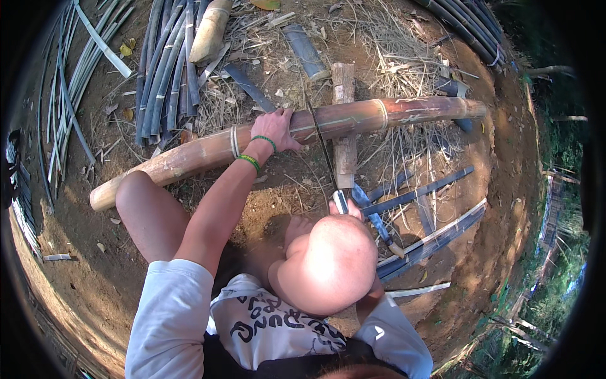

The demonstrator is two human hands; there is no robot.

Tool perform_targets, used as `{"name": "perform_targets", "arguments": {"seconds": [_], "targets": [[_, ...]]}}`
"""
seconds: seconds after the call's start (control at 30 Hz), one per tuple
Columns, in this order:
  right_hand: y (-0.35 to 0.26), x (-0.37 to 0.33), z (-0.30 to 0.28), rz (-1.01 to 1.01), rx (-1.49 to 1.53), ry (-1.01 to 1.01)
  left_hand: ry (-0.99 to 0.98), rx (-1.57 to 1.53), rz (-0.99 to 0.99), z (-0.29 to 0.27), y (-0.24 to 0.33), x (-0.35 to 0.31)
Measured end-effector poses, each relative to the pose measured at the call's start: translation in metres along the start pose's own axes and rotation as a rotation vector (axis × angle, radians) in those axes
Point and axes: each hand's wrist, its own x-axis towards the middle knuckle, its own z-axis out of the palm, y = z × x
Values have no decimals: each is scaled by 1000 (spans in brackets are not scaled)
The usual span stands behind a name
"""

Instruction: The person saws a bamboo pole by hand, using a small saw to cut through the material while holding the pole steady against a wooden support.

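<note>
A thick brown bamboo pole [353, 117] lies crosswise in front of me, over a short wooden piece [344, 161]. My left hand [276, 129] grips the pole from above, with green bands at the wrist. Just to the right of that hand, the thin dark blade of a handsaw [323, 140] crosses the pole. Its black-and-white handle is in my right hand [348, 209], which is closed and mostly hidden behind my raised knee. How deep the blade sits in the bamboo I cannot tell.
Dark bamboo strips [165, 69] lie in a bundle at the far left, beside pale thin strips [76, 82]. A short bamboo section [210, 31] and a dark bamboo tube [305, 52] lie beyond the pole. Split dark pieces [435, 237] rest at the right. Dry shavings [410, 57] litter the soil.
</note>
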Motion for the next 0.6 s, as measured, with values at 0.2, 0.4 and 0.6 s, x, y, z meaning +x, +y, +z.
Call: {"name": "perform_targets", "arguments": {"seconds": [0.2,0.4,0.6], "targets": [[-23,1,7,-132,-237,46,-47,5,-11,-10,0,0],[-58,69,33,-211,-247,81,-12,24,21,1,-3,7],[-25,-21,-4,-12,-199,44,-65,20,-8,-12,-11,11]]}}
